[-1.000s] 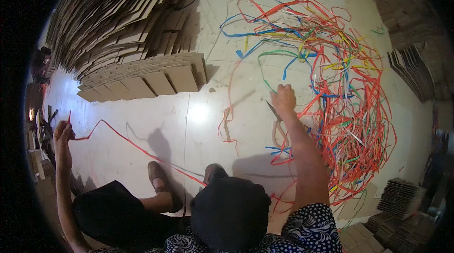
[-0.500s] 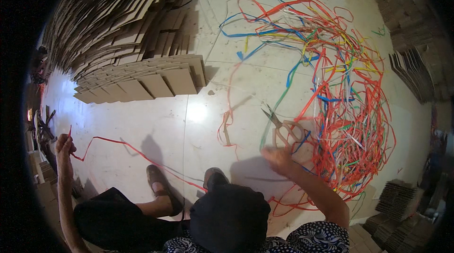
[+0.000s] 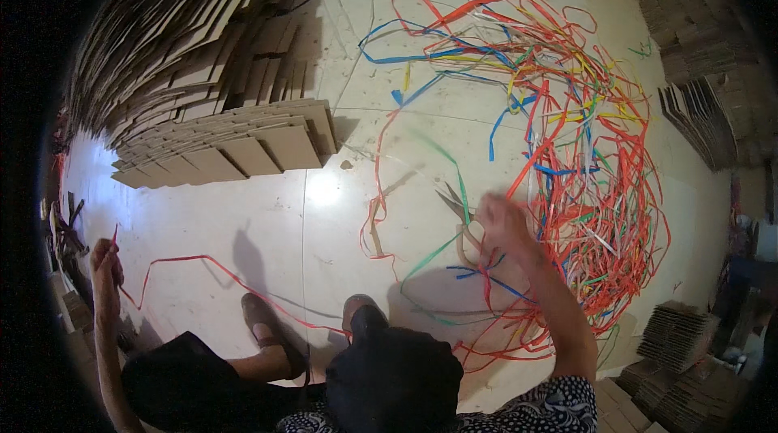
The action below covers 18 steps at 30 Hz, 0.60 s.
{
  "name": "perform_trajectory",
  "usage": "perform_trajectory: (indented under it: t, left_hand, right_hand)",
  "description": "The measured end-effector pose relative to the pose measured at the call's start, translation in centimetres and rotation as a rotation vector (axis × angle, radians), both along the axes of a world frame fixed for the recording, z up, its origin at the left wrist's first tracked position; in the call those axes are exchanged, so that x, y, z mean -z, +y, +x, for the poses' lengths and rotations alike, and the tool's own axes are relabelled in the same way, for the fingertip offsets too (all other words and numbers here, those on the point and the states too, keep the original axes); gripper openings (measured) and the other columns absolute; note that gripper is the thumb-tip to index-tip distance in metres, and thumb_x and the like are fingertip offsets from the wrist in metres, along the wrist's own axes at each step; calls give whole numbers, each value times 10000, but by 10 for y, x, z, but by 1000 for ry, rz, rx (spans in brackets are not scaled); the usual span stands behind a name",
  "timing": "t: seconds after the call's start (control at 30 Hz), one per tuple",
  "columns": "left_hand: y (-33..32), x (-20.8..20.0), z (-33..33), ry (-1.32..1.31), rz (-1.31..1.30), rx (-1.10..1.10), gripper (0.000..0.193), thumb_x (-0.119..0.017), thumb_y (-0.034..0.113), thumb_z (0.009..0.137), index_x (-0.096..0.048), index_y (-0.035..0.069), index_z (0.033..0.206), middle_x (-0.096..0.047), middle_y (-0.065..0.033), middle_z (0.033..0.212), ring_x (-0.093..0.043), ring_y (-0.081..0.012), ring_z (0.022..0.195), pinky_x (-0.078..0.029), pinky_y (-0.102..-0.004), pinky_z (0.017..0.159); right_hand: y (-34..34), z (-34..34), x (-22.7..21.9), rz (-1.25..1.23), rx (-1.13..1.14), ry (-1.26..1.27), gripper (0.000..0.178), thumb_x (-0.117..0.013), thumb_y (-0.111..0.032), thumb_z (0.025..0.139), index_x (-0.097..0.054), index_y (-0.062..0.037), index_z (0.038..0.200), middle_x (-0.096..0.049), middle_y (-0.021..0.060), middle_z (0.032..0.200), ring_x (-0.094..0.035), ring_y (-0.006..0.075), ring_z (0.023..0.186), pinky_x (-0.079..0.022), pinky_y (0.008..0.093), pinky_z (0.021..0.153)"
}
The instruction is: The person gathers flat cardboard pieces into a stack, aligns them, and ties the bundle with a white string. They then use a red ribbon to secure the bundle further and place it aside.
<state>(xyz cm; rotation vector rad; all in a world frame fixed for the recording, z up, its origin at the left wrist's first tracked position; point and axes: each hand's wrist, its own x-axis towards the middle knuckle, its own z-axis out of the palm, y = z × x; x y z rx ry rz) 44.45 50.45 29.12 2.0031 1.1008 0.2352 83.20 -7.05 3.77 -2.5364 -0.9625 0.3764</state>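
My left hand [image 3: 105, 261], at the far left, is closed around one end of a red plastic strap [image 3: 198, 258]. The strap runs from there in bends across the floor toward my feet. My right hand [image 3: 504, 221], blurred by motion, is over the scissors [image 3: 462, 214], hiding part of their handles; whether it grips them or a strap cannot be seen. The blades point up and left. A green strap [image 3: 438, 248] loops beside and under them. Just right of that hand spreads a large tangled heap of straps [image 3: 604, 230], mostly red, with blue, green, yellow and white.
Stacked flat cardboard pieces [image 3: 235, 149] stand at the upper left. More cardboard stacks [image 3: 679, 336] line the right side. A thin red strap [image 3: 379, 182] lies on the pale floor mid-view. My shoes [image 3: 263, 319] are at the lower middle.
My right hand has moved up and right, from below the scissors to over their handles. The green strap has shifted, its upper part blurred. My left hand keeps hold of the red strap.
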Motion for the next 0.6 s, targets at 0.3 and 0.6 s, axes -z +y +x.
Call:
perform_trajectory:
  t: [0.3,0.6]
  left_hand:
    - [15,5,-34,135,95,-80,132,-499,210,898,-493,113,809,-335,58,512,-269,-36,393,-197,-218,363]
    - [38,17,-52,282,98,-182,149,-498,196,852,-589,81,879,-398,29,505,-327,-68,403,-236,-238,378]
  right_hand:
    - [19,201,47,130,635,-423,247,-566,-153,815,-533,-2,1007,-564,280,955,-562,436,899,-460,504,757]
    - [-25,251,53,-384,809,-82,426,-466,-299,891,-486,-109,1271,-440,251,1218,-467,414,1110,-439,475,912]
